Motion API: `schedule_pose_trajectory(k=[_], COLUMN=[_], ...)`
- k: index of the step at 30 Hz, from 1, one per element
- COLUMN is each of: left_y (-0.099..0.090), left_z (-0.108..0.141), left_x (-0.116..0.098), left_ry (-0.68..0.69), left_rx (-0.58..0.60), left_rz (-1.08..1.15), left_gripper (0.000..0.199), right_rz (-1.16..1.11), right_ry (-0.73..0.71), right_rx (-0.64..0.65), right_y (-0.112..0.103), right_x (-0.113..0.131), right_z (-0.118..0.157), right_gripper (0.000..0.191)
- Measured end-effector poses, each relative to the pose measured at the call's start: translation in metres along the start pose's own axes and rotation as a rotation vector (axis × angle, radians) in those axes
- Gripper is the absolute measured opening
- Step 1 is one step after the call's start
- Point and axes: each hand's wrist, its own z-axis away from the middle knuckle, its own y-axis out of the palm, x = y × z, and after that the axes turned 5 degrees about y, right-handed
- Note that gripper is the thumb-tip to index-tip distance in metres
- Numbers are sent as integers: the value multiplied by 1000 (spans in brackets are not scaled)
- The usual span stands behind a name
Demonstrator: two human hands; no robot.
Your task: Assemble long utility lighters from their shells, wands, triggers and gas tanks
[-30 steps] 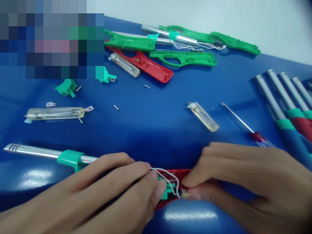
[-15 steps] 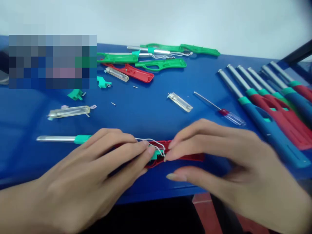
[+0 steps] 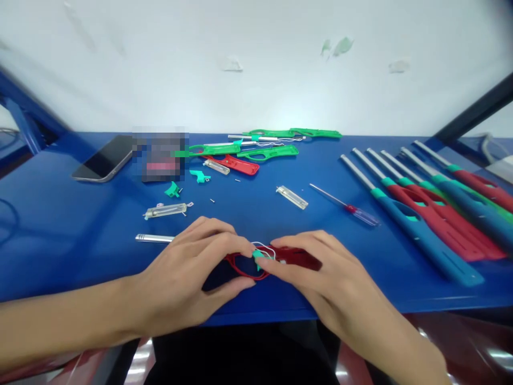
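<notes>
Both hands are over a red half-shell (image 3: 298, 258) at the near edge of the blue table (image 3: 80, 251), roughly mid-view.

L hand (image 3: 192, 272): thumb & forefinger spread wide, w/ the shell's ring-shaped part showing in the gap. Forefinger tip touches a small teal pc (image 3: 257, 255) at the shell; thumb tip is at the ring's near rim (contact hard to judge). Other fingers curl over the shell's L end, where a silver tube (image 3: 154, 238) sticks out past the knuckles; can't tell how firmly they hold it.

R hand (image 3: 332, 267): thumb tip on the teal pc, close to the L forefinger; R forefinger lies apart from thumb, at the shell's far edge. Shell's R end runs under the palm; can't tell if it's actually clamped there. Thin white wires (image 3: 267, 246) loop up btwn the two hands, just beyond the teal pc.

Nearby: clear tank (image 3: 292, 197) beyond the R hand, screwdriver (image 3: 363, 214) to its R, tip pointing away & left. Another clear tank, the longer one (image 3: 166, 210), lies past the silver tube, w/ a loose screw (image 3: 212, 201) off its R end. Far R: blue lighter (image 3: 430, 243), nearest of a slanted row.
</notes>
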Motion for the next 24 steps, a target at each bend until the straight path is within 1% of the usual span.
schedule_pose_trajectory(k=[3,5,6,7,9,11,12,13,16,20,24], left_y=[-7,-12,-14,-15,-16,-15,-14,-14,-12,-12,-13], left_z=[-4,-7,-8,-8,-9,-9,-9,-9,-10,-11,-9], left_x=[5,10,12,15,18,20,21,22,24,26,27], left_ry=[26,48,37,10,-53,-99,-114,-123,-121,-67,-54], left_rx=[-17,-33,-26,-7,69,143,162,166,124,85,113], left_rz=[0,-51,-75,-91,-118,-147,-163,-174,-166,-106,-113], left_gripper=[27,26,25,23,22,22,22,21,19,22,21], right_rz=[-8,-4,3,12,26,15,1,-13,-37,-36,-42], right_ry=[12,16,17,23,42,53,54,58,89,111,92], right_rx=[-29,-55,-70,-90,-140,-172,-179,-183,-182,-207,-231], right_y=[0,1,1,1,2,2,2,2,1,1,-1], right_x=[1,3,3,3,2,0,-1,-1,-1,0,0], right_z=[0,-1,-1,-2,-3,-3,-3,-3,-2,-2,-3], right_gripper=[61,56,53,49,42,38,36,35,34,41,39])
